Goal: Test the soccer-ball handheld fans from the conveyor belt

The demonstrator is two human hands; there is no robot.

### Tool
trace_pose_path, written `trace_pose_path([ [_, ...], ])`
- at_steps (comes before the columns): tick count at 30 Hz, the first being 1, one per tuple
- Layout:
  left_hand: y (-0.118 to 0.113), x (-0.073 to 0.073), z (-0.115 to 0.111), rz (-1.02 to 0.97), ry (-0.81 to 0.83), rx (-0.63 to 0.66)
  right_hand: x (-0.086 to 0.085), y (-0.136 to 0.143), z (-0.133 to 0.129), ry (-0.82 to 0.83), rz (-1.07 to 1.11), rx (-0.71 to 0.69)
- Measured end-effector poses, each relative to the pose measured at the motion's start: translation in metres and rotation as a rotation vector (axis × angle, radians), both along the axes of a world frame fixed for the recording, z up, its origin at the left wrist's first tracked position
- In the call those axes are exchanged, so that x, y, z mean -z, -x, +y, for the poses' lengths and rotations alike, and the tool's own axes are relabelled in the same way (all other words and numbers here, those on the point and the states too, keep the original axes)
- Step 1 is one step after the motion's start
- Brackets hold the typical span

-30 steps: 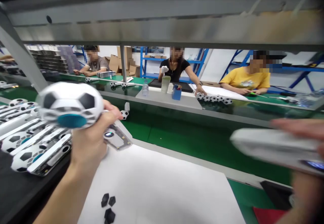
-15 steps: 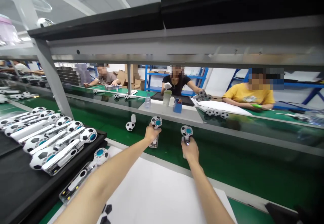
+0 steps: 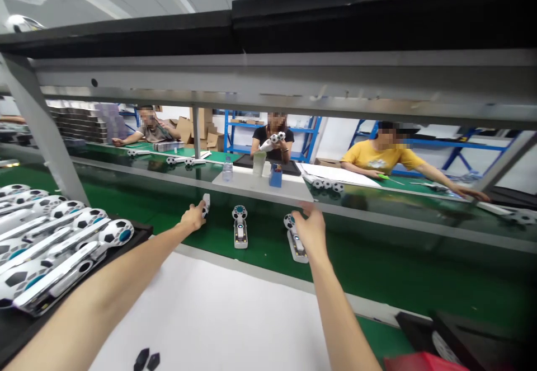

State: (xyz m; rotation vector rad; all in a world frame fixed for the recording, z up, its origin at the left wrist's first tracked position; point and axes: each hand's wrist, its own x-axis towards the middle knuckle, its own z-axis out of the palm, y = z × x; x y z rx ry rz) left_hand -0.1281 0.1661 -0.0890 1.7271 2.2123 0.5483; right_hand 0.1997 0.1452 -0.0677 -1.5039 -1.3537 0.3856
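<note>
Two football-headed handheld devices lie on the green conveyor belt, heads pointing away from me. My right hand hovers with fingers spread just above the right device, not gripping it. The middle device lies free between my hands. My left hand reaches further left and touches a third small white device on the belt; its fingers are curled, and whether they grip it is unclear.
A black tray at the left holds several more devices. A white sheet lies before me with black hexagon pieces. A metal shelf beam crosses overhead. Three people work across the belt.
Both hands held devices upright over the belt; those two now lie flat on it. My right hand has let go, and my left hand has moved left to a third device.
</note>
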Motion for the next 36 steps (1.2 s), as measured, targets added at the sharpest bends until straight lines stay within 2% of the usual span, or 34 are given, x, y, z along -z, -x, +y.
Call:
trace_pose_path([
  [4, -0.007, -0.034, -0.026, -0.176, 0.033, 0.191, -0.022, 0.019, -0.024, -0.021, -0.024, -0.192],
  [9, -0.015, -0.077, -0.098, -0.548, 0.076, 0.513, -0.047, 0.049, -0.066, 0.036, -0.109, -0.660],
  [11, -0.015, -0.087, -0.124, -0.820, 0.060, 0.635, -0.055, 0.058, -0.081, 0.120, -0.123, -0.884],
  [14, -0.013, -0.092, -0.147, -1.164, -0.036, 0.746, -0.065, 0.065, -0.101, 0.389, -0.011, -1.276],
  [16, -0.011, -0.093, -0.152, -1.201, -0.140, 0.754, -0.071, 0.067, -0.111, 0.514, 0.101, -1.364],
  [19, -0.006, -0.096, -0.154, -1.142, -0.221, 0.756, -0.078, 0.067, -0.124, 0.520, 0.141, -1.316],
  [22, 0.000, -0.100, -0.157, -0.959, -0.297, 0.715, -0.081, 0.067, -0.132, 0.508, 0.035, -1.294],
  [27, 0.002, -0.103, -0.167, -0.704, -0.403, 0.620, -0.077, 0.077, -0.144, 0.330, -0.228, -1.070],
  [32, -0.001, -0.105, -0.174, -0.612, -0.478, 0.668, -0.076, 0.089, -0.149, 0.218, -0.299, -0.949],
  [34, -0.001, -0.110, -0.175, -0.541, -0.487, 0.615, -0.074, 0.090, -0.146, 0.194, -0.277, -0.923],
  [36, 0.001, -0.114, -0.177, -0.451, -0.498, 0.498, -0.070, 0.090, -0.140, 0.167, -0.230, -0.880],
])
